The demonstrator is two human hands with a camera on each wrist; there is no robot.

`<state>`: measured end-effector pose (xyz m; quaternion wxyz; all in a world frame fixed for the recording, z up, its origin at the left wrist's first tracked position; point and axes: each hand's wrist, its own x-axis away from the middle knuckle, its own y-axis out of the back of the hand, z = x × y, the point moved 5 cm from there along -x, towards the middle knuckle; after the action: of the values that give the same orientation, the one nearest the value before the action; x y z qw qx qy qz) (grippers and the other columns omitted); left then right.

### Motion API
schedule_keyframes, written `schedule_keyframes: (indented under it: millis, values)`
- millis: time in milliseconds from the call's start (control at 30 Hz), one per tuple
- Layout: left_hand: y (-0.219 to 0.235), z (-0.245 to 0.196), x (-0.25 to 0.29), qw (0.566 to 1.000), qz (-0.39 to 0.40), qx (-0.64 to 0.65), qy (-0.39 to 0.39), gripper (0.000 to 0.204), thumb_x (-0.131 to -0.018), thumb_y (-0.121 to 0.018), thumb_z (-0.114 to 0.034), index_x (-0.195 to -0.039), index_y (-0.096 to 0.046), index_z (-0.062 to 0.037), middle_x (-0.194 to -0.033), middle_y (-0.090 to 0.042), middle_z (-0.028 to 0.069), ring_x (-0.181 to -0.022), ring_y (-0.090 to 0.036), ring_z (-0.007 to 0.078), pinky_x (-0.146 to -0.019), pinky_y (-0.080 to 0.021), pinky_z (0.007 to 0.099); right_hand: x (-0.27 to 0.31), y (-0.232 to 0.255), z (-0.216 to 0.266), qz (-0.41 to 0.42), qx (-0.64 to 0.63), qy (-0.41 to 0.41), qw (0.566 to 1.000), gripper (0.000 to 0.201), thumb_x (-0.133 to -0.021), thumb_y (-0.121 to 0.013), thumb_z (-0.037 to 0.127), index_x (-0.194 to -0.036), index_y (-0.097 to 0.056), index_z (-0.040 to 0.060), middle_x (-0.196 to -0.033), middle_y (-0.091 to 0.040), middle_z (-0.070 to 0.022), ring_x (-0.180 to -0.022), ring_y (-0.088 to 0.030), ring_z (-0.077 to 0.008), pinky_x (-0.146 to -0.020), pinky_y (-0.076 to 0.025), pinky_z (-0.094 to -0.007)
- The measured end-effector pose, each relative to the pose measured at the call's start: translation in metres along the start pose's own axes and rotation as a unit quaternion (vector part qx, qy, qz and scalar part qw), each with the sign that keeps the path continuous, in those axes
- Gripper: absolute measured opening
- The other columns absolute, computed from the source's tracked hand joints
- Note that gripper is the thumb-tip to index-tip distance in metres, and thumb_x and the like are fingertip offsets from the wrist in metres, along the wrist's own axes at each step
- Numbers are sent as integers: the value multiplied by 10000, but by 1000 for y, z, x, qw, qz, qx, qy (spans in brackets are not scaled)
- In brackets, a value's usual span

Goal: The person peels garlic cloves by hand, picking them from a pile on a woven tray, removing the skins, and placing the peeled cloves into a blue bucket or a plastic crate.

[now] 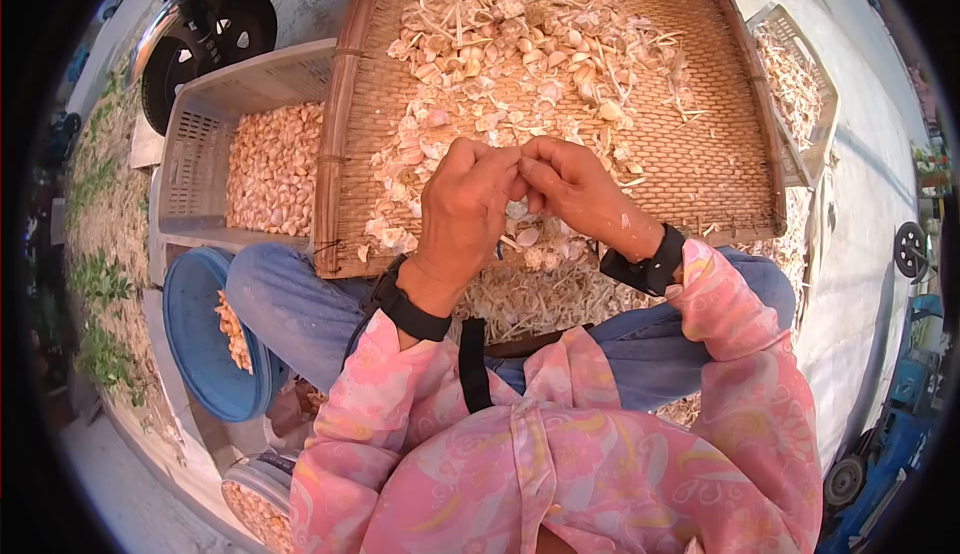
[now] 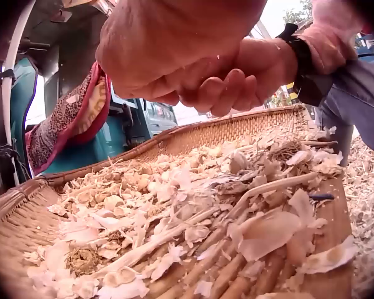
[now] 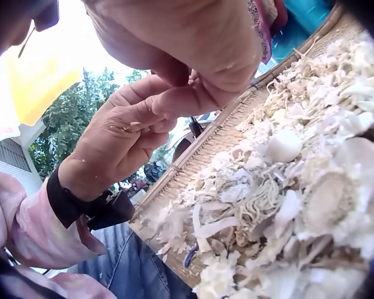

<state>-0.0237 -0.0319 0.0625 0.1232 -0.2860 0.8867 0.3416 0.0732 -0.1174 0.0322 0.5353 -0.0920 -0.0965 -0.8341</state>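
Garlic clove (image 1: 519,190) pinched between both hands' fingers (image 1: 500,164)

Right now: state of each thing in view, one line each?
Left hand: fingers curled, fingertips meeting the right hand's; what they pinch is hidden.
Right hand: likewise.
Woven tray: on lap, strewn with garlic skins.
Grey crate: holds peeled cloves.
Blue bucket: partly filled.

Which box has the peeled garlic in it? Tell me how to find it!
Start at the big round woven tray on the person's lap, heaped with garlic skins and stalks. Just off its left edge sits a pale grey plastic crate with slotted sides. Unlike the blue bucket below it and the small crate of dry scraps on the tray's right, it holds a flat bed of peeled cloves.
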Motion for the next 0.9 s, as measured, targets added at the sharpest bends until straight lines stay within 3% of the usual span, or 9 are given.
schedule_keyframes:
  millis: [100,200,300,400,500,600,700,800,900]
  values:
    - [-1,6,2,997,29,51,52,204,-808,-584,-6,-1008,-622,-29,-762,-562,103,-670,-586,209,-575,-457,291,1,1,-4,-15,-19,9,1000,145,-921,-458,126,-883,-526,3,-730,-592,-33,-594,-534,-84,-538,-441,-222]
    - [-7,16,8,980,-14,175,96,176,-837,-588,-37,-1008,-620,-16,-765,-595,76,-656,-572,138,-565,-441,252,1,1,-2,-7,-15,38,999,143,-924,-457,129,-910,-522,2,-735,-586,-26,-604,-531,-72,-543,-440,-218]
    - [-11,21,13,925,-14,298,234,154,-844,-596,-55,-989,-617,-7,-770,-607,44,-664,-548,85,-559,-424,227,6,-3,5,-1,18,55,998,138,-918,-466,131,-918,-520,4,-719,-585,-53,-592,-539,-113,-545,-442,-243]
    - [-13,21,18,917,8,310,253,191,-853,-610,-98,-1022,-607,-11,-813,-614,26,-654,-514,33,-591,-405,173,7,1,9,9,175,149,973,142,-912,-463,138,-914,-516,6,-703,-594,-130,-607,-583,-213,-552,-455,-317]
    - [2,8,13,968,73,149,188,170,-839,-617,-90,-985,-605,-3,-747,-561,3,-581,-446,34,-531,-366,187,14,1,16,-3,326,210,922,138,-886,-475,144,-891,-507,10,-668,-584,-188,-636,-591,-336,-549,-448,-409]
    - [6,-3,12,987,83,94,95,170,-826,-622,-80,-972,-598,3,-711,-512,-1,-543,-394,43,-492,-332,204,22,-4,19,-6,430,196,881,163,-850,-485,171,-880,-496,12,-630,-579,-191,-637,-580,-386,-543,-432,-465]
    - [3,-2,18,989,97,93,70,170,-821,-622,-80,-961,-588,9,-725,-520,12,-544,-411,53,-494,-340,208,30,-9,27,-6,484,198,853,130,-860,-469,140,-794,-478,30,-615,-543,-195,-583,-547,-375,-511,-406,-432]
    - [5,-11,21,988,104,86,81,154,-802,-615,-51,-945,-581,-3,-744,-531,65,-601,-503,127,-542,-401,256,27,-5,19,-20,399,211,892,146,-837,-456,132,-727,-471,37,-577,-501,-157,-517,-517,-292,-483,-385,-370]
    - [10,-16,23,972,100,155,143,156,-832,-609,-78,-964,-576,0,-732,-536,27,-573,-466,76,-522,-380,219,21,-2,13,41,169,109,979,193,-827,-444,159,-684,-441,29,-556,-421,-89,-495,-426,-183,-483,-358,-312]
